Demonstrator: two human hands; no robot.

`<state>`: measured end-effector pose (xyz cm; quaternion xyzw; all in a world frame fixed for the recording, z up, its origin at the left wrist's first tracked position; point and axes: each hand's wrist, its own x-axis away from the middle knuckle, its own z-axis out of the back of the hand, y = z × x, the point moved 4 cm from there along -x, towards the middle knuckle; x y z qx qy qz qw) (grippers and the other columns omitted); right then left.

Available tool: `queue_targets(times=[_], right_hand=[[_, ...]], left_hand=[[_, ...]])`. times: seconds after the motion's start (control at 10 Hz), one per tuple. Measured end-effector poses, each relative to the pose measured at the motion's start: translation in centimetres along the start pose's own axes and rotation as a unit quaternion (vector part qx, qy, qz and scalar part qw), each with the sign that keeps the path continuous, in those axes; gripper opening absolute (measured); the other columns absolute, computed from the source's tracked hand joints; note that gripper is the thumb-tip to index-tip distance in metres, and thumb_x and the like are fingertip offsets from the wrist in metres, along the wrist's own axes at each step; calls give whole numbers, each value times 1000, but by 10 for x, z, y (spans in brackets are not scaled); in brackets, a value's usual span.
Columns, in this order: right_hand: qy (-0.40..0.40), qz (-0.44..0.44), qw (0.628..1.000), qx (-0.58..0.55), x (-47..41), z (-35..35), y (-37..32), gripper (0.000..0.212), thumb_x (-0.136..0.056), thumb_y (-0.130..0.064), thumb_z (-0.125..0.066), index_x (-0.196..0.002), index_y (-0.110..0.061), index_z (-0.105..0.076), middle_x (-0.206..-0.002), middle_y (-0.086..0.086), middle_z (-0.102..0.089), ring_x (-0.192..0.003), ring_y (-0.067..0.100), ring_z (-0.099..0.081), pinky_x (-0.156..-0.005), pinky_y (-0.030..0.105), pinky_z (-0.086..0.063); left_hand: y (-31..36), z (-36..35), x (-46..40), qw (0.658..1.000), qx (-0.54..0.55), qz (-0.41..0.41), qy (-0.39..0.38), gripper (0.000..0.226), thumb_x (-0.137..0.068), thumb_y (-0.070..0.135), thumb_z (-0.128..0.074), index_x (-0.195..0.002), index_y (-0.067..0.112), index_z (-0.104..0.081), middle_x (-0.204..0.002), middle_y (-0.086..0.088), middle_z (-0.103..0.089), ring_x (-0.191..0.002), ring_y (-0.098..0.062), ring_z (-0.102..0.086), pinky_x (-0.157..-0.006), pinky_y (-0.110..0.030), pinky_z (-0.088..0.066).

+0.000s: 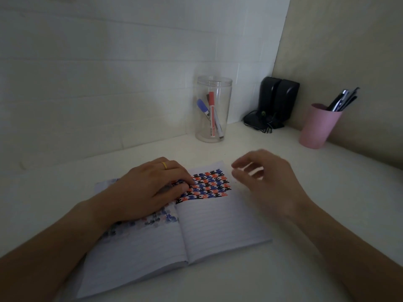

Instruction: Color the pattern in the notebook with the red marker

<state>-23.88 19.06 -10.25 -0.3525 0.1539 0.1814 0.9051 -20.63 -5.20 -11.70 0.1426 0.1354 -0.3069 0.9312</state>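
Note:
An open lined notebook (218, 223) lies on the white desk. At the top of its right page is a pattern (209, 185) of red, blue and black shapes. My left hand (148, 188), with a gold ring, rests flat on the left page, fingertips touching the pattern's left edge. Hovering just right of the pattern is my right hand (268, 179), blurred, fingers apart and holding nothing. The red marker (212, 114) stands capped inside a clear plastic jar (212, 110) behind the notebook, beside a blue marker (204, 107) and a dark one.
A pink cup (317, 127) with several pens stands at the back right. Black speakers (278, 101) with tangled cables occupy the corner. A white tiled wall runs behind the desk (305, 214) and a beige panel closes off the right.

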Motion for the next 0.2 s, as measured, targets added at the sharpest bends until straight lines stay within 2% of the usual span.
queue_targets(times=[0.1,0.2], right_hand=[[65,12,986,-151,-1,29,-33,8,-88,-24,-73,-94,-28,-77,-89,-10,-76,-81,2,-69,-73,19,-53],[106,59,943,-310,12,74,-70,12,-88,-15,-73,-92,-25,-78,-86,-5,-79,-80,9,-69,-73,24,-59]], left_hand=[[1,1,-1,1000,-1,0,0,30,-101,46,-38,-119,38,-61,-120,21,-60,-110,-6,-55,-87,-35,-49],[1,1,0,1000,2,-2,3,31,-101,46,-37,-120,38,-60,-121,21,-60,-111,-7,-55,-88,-36,-49]])
